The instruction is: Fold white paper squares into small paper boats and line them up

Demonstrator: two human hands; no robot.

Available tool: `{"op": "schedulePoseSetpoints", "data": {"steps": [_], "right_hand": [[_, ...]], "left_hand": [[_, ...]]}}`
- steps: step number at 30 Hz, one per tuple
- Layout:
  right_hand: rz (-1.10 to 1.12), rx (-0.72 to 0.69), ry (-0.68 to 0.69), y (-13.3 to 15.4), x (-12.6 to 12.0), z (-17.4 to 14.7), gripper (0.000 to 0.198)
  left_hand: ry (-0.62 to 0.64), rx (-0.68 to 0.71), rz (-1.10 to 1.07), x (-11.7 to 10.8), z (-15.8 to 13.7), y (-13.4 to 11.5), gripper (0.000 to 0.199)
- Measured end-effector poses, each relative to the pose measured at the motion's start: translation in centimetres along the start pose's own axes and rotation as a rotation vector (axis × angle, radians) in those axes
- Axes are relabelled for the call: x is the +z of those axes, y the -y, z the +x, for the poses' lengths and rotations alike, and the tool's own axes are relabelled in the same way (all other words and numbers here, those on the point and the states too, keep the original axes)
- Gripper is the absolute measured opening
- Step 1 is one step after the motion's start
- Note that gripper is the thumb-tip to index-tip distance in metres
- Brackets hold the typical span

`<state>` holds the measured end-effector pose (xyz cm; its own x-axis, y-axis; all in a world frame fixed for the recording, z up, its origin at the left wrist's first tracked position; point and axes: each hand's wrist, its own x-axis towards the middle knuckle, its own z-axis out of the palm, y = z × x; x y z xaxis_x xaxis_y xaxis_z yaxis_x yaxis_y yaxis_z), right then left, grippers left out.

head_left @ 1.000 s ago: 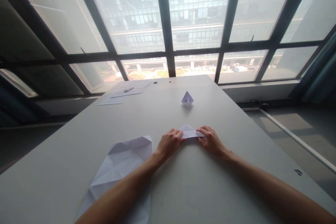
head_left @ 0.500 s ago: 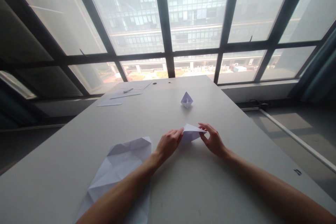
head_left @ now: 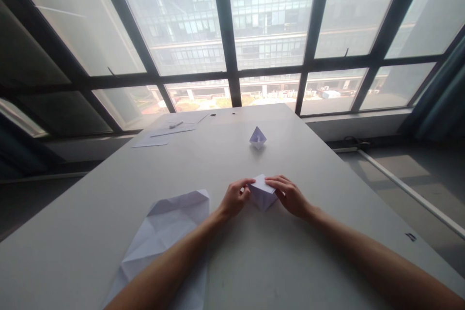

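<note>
A piece of folded white paper (head_left: pixel 263 194) is between my two hands, just over the table, with a pale flat facet on top and a shaded side towards me. My left hand (head_left: pixel 235 197) pinches its left edge between thumb and fingers. From the right, my right hand (head_left: pixel 290 195) grips it, fingers across the top edge and thumb lower down. Farther off stands a folded paper boat (head_left: pixel 257 138) with a pointed peak. A large creased paper sheet (head_left: pixel 163 232) lies by my left forearm, which covers part of it.
The white table (head_left: pixel 308 261) runs towards tall windows. At its far left lie flat paper sheets (head_left: pixel 152 138) with a small white pen-like object (head_left: pixel 176 125) on them. A small dark mark (head_left: pixel 410 237) is near the right edge.
The folded paper has turned and tilted between my hands, its front now hanging lower. My right hand has shifted its fingers left over the top edge.
</note>
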<state>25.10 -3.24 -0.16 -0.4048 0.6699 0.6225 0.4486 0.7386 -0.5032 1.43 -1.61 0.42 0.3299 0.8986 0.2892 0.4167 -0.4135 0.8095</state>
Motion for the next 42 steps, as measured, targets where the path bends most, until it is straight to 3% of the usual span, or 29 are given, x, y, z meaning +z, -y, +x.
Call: {"op": "schedulePoseSetpoints", "data": {"steps": [5,9,11,14,17,19,23,27,32,42], "right_hand": [[-0.107,-0.044,0.243,0.7,0.1,-0.1,0.045],[-0.16,-0.046,0.393,1.2,-0.3,-0.2,0.055],[-0.158,-0.039,0.463,1.3,-0.5,-0.2,0.058],[-0.119,-0.031,0.517,1.5,-0.7,0.0,0.063],[-0.073,-0.038,0.521,1.4,-0.7,0.1,0.056],[-0.079,-0.012,0.473,1.0,-0.5,0.0,0.049],[-0.177,0.104,0.344,-0.2,0.2,-0.4,0.044],[-0.197,0.092,0.366,-0.7,0.4,-0.5,0.04],[-0.185,0.09,0.36,-0.5,0.2,-0.5,0.042],[-0.217,0.121,0.338,-0.4,0.3,-0.6,0.046]], "left_hand": [[-0.072,0.097,0.32,-1.0,0.0,-0.5,0.028],[-0.058,0.128,0.414,-1.1,0.2,0.1,0.027],[-0.012,0.185,0.424,-0.9,0.3,0.5,0.026],[0.147,0.282,0.466,-0.5,0.3,0.8,0.04],[0.301,0.297,0.522,-0.4,0.1,0.7,0.048],[0.336,0.279,0.552,-0.5,0.0,0.5,0.05],[0.292,0.284,0.601,-0.7,-0.1,0.0,0.047],[0.251,0.301,0.618,-0.9,-0.2,-0.2,0.034],[0.322,0.276,0.637,-0.8,-0.2,0.0,0.034],[0.391,0.246,0.664,-0.8,0.0,0.5,0.061]]}}
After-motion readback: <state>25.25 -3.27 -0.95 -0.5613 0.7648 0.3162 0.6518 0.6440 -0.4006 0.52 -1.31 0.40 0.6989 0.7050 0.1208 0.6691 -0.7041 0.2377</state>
